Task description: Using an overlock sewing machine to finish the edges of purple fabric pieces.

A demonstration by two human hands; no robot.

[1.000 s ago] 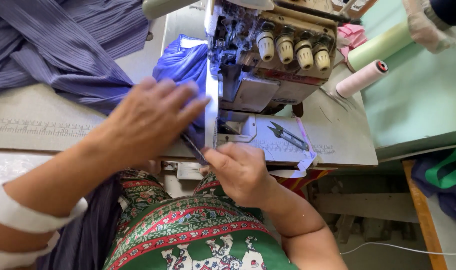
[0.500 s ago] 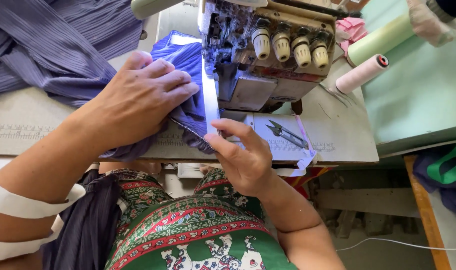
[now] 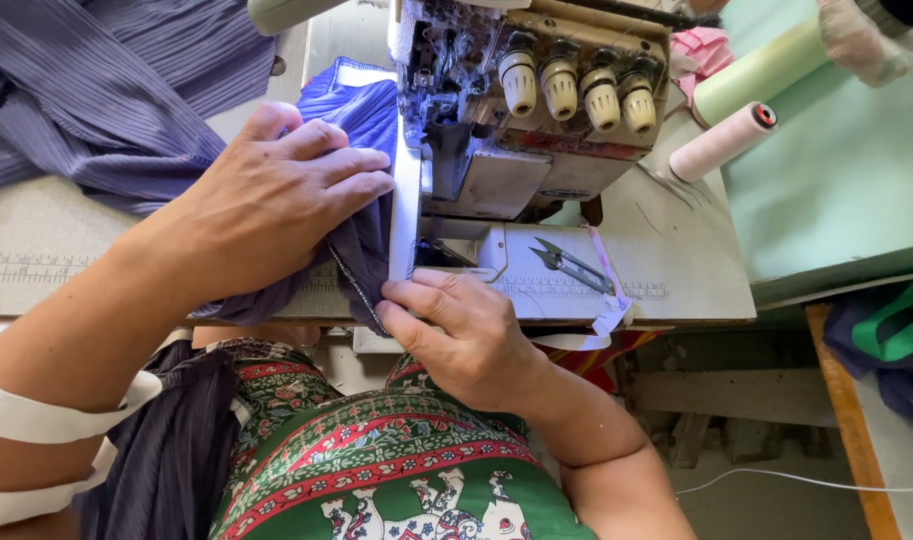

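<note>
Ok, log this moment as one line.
left hand flat on purple fabric | right hand pinching fabric edge | at sewing machine

A pale, worn worktable (image 3: 676,270) fills the middle of the view, with a ruler scale printed along its front edge. At its right edge a mint-green surface (image 3: 846,190) begins, sitting slightly higher and running off to the right. Below the front right corner of the worktable, rough wooden crossbars (image 3: 716,395) of the frame show in shadow above a dusty grey floor (image 3: 766,500). An orange-brown wooden strip (image 3: 841,420) slants down at the right. A thin white cord (image 3: 806,482) lies across the floor. Daylight falls bright and even over the table top.
</note>
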